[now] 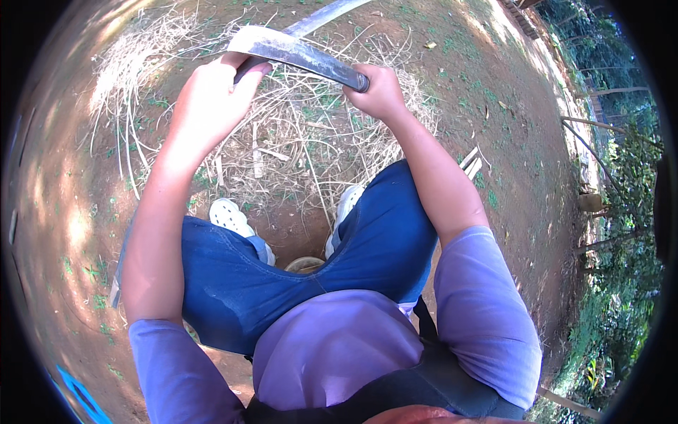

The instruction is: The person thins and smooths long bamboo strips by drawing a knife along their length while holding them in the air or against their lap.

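Note:
My right hand (378, 92) is closed around the dark, round-ended grip of a broad machete-like knife (304, 55). Its worn grey blade reaches left and curves toward my other hand. Between thumb and fingers, my left hand (215, 99) pinches a long flat strip (328, 17), dark at the near end and pale grey farther out. The strip passes under the blade and runs up to the right, out of the picture. Whether the blade touches the strip, I cannot tell. The left fingertips are partly hidden behind the blade.
Thin pale shavings (304, 148) and a looser heap of fibres (145, 53) cover the brown soil before me. My feet in white clogs (229, 215) stand apart below my knees. Pale offcuts (472, 162) lie to the right; bushes and thin poles (607, 166) line the far right.

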Available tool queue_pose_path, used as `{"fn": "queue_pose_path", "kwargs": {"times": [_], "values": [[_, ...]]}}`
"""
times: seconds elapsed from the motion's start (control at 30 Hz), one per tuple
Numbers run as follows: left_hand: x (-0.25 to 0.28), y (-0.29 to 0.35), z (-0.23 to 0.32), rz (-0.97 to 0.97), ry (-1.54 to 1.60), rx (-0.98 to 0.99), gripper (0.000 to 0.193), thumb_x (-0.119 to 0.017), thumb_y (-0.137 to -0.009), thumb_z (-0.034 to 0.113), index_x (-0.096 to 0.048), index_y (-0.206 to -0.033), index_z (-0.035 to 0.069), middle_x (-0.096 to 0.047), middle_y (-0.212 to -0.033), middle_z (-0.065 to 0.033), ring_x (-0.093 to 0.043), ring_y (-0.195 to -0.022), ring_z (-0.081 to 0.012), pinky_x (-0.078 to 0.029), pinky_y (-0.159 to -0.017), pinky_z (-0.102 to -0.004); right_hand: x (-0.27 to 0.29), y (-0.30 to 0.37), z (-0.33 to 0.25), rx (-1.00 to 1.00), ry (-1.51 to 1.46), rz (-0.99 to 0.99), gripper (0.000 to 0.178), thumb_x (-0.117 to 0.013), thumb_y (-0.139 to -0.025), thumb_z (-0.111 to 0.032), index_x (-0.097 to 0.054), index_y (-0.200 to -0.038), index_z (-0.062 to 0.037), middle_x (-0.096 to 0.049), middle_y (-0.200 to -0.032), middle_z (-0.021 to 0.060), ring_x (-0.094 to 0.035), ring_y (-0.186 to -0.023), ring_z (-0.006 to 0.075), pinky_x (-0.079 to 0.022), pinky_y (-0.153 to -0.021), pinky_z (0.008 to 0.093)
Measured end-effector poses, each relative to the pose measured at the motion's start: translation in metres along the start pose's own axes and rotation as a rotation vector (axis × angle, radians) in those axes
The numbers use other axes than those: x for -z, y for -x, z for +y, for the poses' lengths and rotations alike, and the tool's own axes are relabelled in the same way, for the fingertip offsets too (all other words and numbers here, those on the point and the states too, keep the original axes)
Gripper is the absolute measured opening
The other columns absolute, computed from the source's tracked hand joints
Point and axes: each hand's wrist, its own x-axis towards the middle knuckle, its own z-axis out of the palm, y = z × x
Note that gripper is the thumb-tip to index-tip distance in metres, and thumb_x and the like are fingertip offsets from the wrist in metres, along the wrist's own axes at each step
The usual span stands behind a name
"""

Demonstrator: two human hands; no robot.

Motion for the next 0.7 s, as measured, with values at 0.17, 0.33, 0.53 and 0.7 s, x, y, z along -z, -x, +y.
{"fn": "queue_pose_path", "kwargs": {"times": [0.17, 0.33, 0.53, 0.7], "values": [[-0.004, 0.001, -0.010, -0.059, 0.127, 0.018, 0.037, -0.065, -0.101, 0.033, -0.070, -0.123, 0.004, -0.070, -0.086, -0.0114, -0.057, -0.072, -0.0151, -0.047, -0.070, -0.0341, 0.009, 0.004, 0.009, -0.022, 0.129, -0.032, 0.022, -0.078, -0.076, -0.029, -0.075, -0.084, -0.0087, -0.069, -0.067, 0.0114, -0.069, -0.062, 0.0268, -0.054, -0.061, 0.0389], [0.010, 0.001, -0.010, -0.117, 0.159, 0.105, 0.037, -0.064, -0.101, 0.033, -0.069, -0.121, 0.002, -0.067, -0.088, -0.0066, -0.053, -0.075, -0.0133, -0.045, -0.071, -0.0306, 0.021, 0.004, 0.020, -0.133, 0.162, 0.002, 0.025, -0.078, -0.076, -0.032, -0.077, -0.088, -0.0098, -0.073, -0.075, 0.0134, -0.073, -0.071, 0.0289, -0.057, -0.068, 0.0404], [0.008, -0.004, -0.025, -0.045, 0.174, 0.049, 0.039, -0.061, -0.102, 0.037, -0.069, -0.115, 0.001, -0.063, -0.084, -0.0066, -0.054, -0.077, -0.0146, -0.046, -0.073, -0.0314, 0.011, -0.004, 0.006, -0.195, 0.159, 0.024, 0.023, -0.075, -0.077, -0.030, -0.076, -0.083, -0.0084, -0.073, -0.073, 0.0135, -0.073, -0.069, 0.0298, -0.058, -0.068, 0.0396], [0.016, 0.007, -0.018, -0.066, 0.175, 0.110, 0.037, -0.062, -0.101, 0.035, -0.068, -0.114, 0.002, -0.065, -0.083, -0.0082, -0.056, -0.074, -0.0157, -0.046, -0.070, -0.0329, 0.015, -0.019, 0.058, -0.561, -0.159, 0.304, 0.021, -0.070, -0.082, -0.023, -0.070, -0.082, -0.0021, -0.066, -0.063, 0.0080, -0.066, -0.057, 0.0224, -0.054, -0.058, 0.0403]]}}
